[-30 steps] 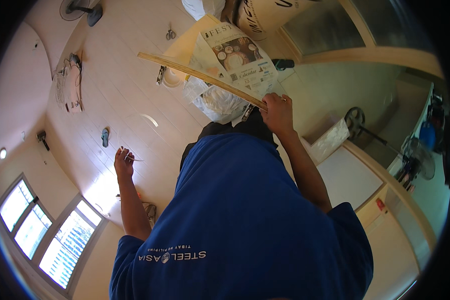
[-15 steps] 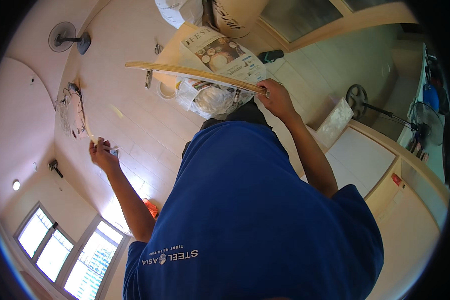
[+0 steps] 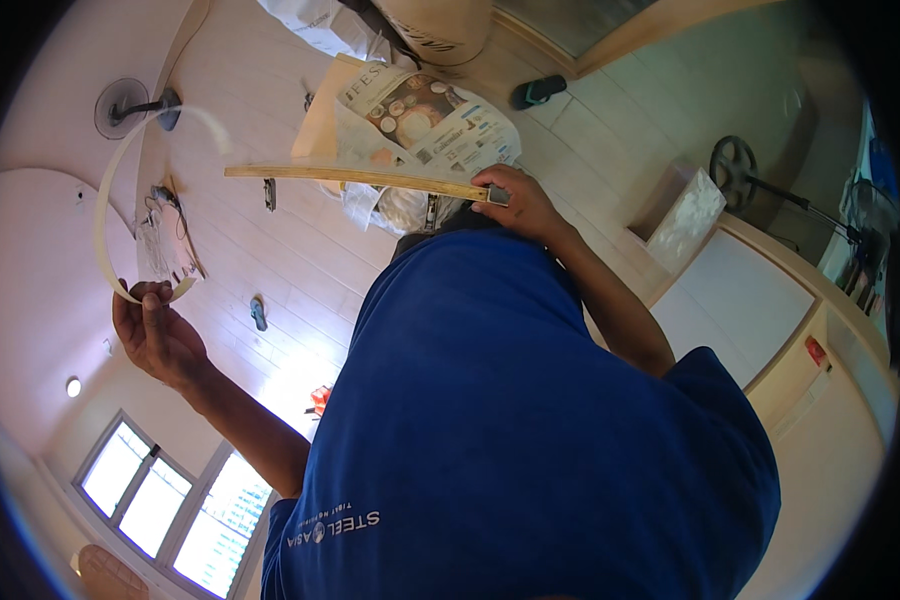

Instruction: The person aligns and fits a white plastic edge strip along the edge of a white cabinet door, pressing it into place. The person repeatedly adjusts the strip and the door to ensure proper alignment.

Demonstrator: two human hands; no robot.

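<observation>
My left hand (image 3: 158, 335), raised out at the left, pinches a thin cream edge-banding strip (image 3: 103, 225) that curls up in a wide loop. In front of my waist, my right hand (image 3: 522, 207) grips the right end of a wooden panel (image 3: 355, 177), seen edge-on with pale plywood layers showing. A small grey metal piece (image 3: 497, 195) shows by the fingers there; what it is, I cannot tell. A metal hinge (image 3: 270, 195) sticks out below the panel's left part, and another hinge (image 3: 432, 212) shows nearer my right hand.
Printed newspaper (image 3: 420, 115) and white plastic lie beyond the panel. Slippers lie on the floor, one green-black (image 3: 538, 92) and one blue (image 3: 258, 313). A wall-side fan (image 3: 125, 108) stands far left, a stand fan's round base (image 3: 733, 170) at right, beside a low cabinet (image 3: 735, 295).
My left hand has moved left and lifted the strip, which now arcs in a loop. The panel and my right hand have shifted left and slightly nearer in the picture.
</observation>
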